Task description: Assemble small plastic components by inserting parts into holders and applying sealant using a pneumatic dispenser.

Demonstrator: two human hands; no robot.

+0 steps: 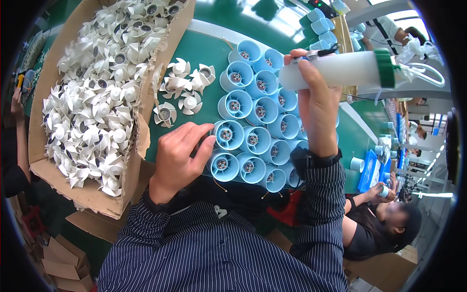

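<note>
My right hand (316, 97) is closed around a white translucent bottle (340, 69) with a green cap, held sideways above the light-blue motor housings. The bottle's narrow end points left, partly behind my fingers. My left hand (182, 158) is at the left edge of the housings, fingers loosely bent and the thumb apart from the index finger. Its fingertips are beside the rim of one blue housing (228, 135); whether they touch it I cannot tell. The round housings stand in close rows, open side up, each with a small motor inside. Several white fan blades (189, 102) lie on the table nearby.
A large cardboard box (138, 146) heaped with white fan blades (92, 121) takes up the left side. More blue housings (321, 25) stand across the green table (214, 44). At right a co-worker (379, 219) handles a blue housing near a blue tray (368, 170).
</note>
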